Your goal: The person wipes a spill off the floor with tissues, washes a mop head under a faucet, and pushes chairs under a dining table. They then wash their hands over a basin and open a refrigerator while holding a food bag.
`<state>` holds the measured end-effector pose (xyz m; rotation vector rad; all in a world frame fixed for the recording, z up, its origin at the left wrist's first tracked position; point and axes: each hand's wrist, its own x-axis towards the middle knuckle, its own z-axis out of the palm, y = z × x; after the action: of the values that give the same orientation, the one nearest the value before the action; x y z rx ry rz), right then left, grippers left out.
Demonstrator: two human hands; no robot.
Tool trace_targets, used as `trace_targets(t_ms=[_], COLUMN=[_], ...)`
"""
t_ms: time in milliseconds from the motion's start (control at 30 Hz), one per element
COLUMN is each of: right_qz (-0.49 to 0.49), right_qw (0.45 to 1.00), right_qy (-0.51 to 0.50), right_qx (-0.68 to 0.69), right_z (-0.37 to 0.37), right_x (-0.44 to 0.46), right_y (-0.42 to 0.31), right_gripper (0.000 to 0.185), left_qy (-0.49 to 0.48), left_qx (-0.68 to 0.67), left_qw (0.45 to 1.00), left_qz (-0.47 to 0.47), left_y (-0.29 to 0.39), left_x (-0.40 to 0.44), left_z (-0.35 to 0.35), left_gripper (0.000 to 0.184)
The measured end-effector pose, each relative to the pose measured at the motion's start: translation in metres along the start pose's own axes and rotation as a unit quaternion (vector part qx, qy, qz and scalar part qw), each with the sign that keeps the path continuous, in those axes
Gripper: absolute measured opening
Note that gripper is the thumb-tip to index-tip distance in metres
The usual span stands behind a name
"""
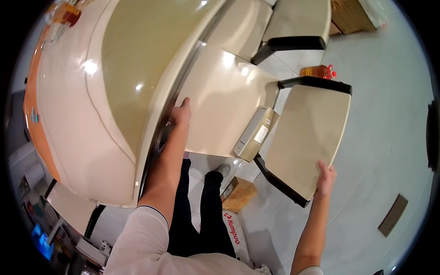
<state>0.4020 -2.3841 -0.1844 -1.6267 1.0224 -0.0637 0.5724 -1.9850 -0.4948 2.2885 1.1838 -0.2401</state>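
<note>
My right hand [326, 179] grips the lower right edge of a cream chair backrest [307, 137], thumb on its face and fingers behind it. My left hand [180, 113] reaches under the rim of the large cream table [73, 114], over the glossy chair seat [220, 101]; its thumb points up and its fingers are mostly hidden near the dark underside. A grey and tan box [256, 134] with a white label lies on the seat, against the backrest side. Black supports join the seat and backrest.
A bottle of amber liquid with a red cap [316, 71] stands beyond the backrest. Below are a cardboard box [239, 194] and a white sack [234, 233]. Another chair [298, 18] is at the top, a wall socket plate [393, 215] at the right.
</note>
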Motion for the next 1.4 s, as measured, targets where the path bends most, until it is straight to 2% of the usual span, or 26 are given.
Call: trace_targets(t_ms=[100, 233, 300, 333, 367, 400, 467, 500, 533, 600, 633, 667, 733, 800, 900, 1000, 1067, 1133, 1200, 1233, 1267, 1333, 1367, 1400], right_qz=[-0.001, -0.012, 0.000, -0.002, 0.003, 0.010, 0.008, 0.003, 0.003, 0.053, 0.043, 0.030, 0.017, 0.011, 0.029, 0.034, 0.020, 0.019, 0.014, 0.020, 0.027, -0.004, -0.002, -0.001], right_qw=[0.999, 0.999, 0.998, 0.999, 0.999, 0.998, 0.999, 0.999, 0.999, 0.998, 0.999, 0.999, 0.999, 0.998, 0.997, 0.997, 0.995, 0.995, 0.994, 0.997, 0.998, 0.998, 0.999, 0.999], right_qy=[0.025, 0.033, 0.055, 0.052, 0.051, 0.050, 0.040, 0.032, 0.032, 0.012, 0.013, 0.015, 0.022, 0.063, 0.072, 0.058, 0.066, 0.055, 0.045, 0.034, 0.024, 0.031, 0.012, -0.008], right_qx=[-0.026, -0.029, 0.000, 0.002, -0.015, -0.032, -0.018, -0.009, -0.007, 0.012, 0.019, 0.020, 0.024, 0.018, 0.019, 0.028, 0.071, 0.080, 0.095, 0.071, 0.047, 0.048, 0.049, 0.054], right_z=[0.008, 0.028, 0.032, 0.030, 0.023, 0.019, 0.029, 0.031, 0.029, 0.024, 0.021, 0.017, 0.012, 0.017, 0.016, 0.027, 0.038, 0.048, 0.053, 0.055, 0.058, 0.083, 0.110, 0.119], right_x=[-0.004, -0.020, -0.029, -0.023, -0.018, -0.017, -0.022, -0.024, -0.025, -0.025, -0.024, -0.023, -0.037, -0.040, -0.032, -0.031, -0.034, -0.038, -0.033, -0.027, -0.023, -0.027, -0.037, -0.039], right_y=[-0.011, -0.008, -0.010, -0.009, -0.006, -0.002, -0.009, -0.013, -0.013, -0.014, -0.011, -0.004, 0.001, 0.003, 0.001, -0.004, -0.007, -0.013, -0.020, -0.023, -0.028, -0.036, -0.032, -0.032], right_gripper=[0.032, 0.033, 0.033, 0.033, 0.033, 0.032, 0.035, 0.038, 0.038, 0.032, 0.032, 0.031, 0.031, 0.029, 0.030, 0.034, 0.032, 0.031, 0.030, 0.029, 0.029, 0.028, 0.027, 0.026], left_qy=[0.020, -0.071, -0.070, 0.046, 0.159, 0.027, -0.190, -0.307, -0.307, -0.287, -0.247, -0.251, -0.284, -0.310, -0.283, -0.265, -0.288, -0.258, -0.180, -0.175, -0.178, -0.260, -0.265, -0.325], left_qx=[0.020, -0.004, 0.008, -0.026, -0.054, -0.130, -0.239, -0.325, -0.324, -0.395, -0.418, -0.426, -0.407, -0.415, -0.350, -0.370, -0.311, -0.346, -0.384, -0.433, -0.430, -0.334, -0.337, -0.385], left_qw=[1.000, 0.997, 0.996, 0.983, 0.941, 0.964, 0.952, 0.866, 0.867, 0.817, 0.845, 0.842, 0.826, 0.820, 0.852, 0.855, 0.878, 0.877, 0.881, 0.859, 0.861, 0.878, 0.875, 0.812], left_qz=[-0.007, 0.018, 0.049, 0.173, 0.293, 0.229, 0.023, -0.225, -0.223, -0.307, -0.226, -0.217, -0.266, -0.243, -0.266, -0.249, -0.223, -0.209, -0.208, -0.210, -0.204, -0.223, -0.225, -0.296], left_y=[0.007, 0.017, 0.005, -0.001, -0.019, -0.048, -0.105, -0.118, -0.125, -0.125, -0.116, -0.108, -0.111, -0.100, -0.098, -0.092, -0.073, -0.083, -0.093, -0.100, -0.097, -0.090, -0.108, -0.118], left_x=[-0.003, 0.006, -0.011, -0.028, -0.056, -0.076, -0.116, -0.123, -0.119, -0.104, -0.101, -0.096, -0.088, -0.083, -0.073, -0.060, -0.049, -0.042, -0.050, -0.052, -0.062, -0.075, -0.065, -0.071], left_z=[0.008, -0.007, -0.011, -0.016, -0.025, -0.023, -0.017, -0.021, -0.022, -0.028, -0.025, -0.019, -0.018, -0.020, -0.021, -0.020, -0.033, -0.019, -0.012, -0.005, -0.012, -0.033, -0.031, -0.013], left_gripper=[0.081, 0.083, 0.074, 0.066, 0.059, 0.055, 0.048, 0.050, 0.050, 0.054, 0.055, 0.055, 0.058, 0.060, 0.056, 0.052, 0.053, 0.056, 0.050, 0.052, 0.052, 0.053, 0.053, 0.056])
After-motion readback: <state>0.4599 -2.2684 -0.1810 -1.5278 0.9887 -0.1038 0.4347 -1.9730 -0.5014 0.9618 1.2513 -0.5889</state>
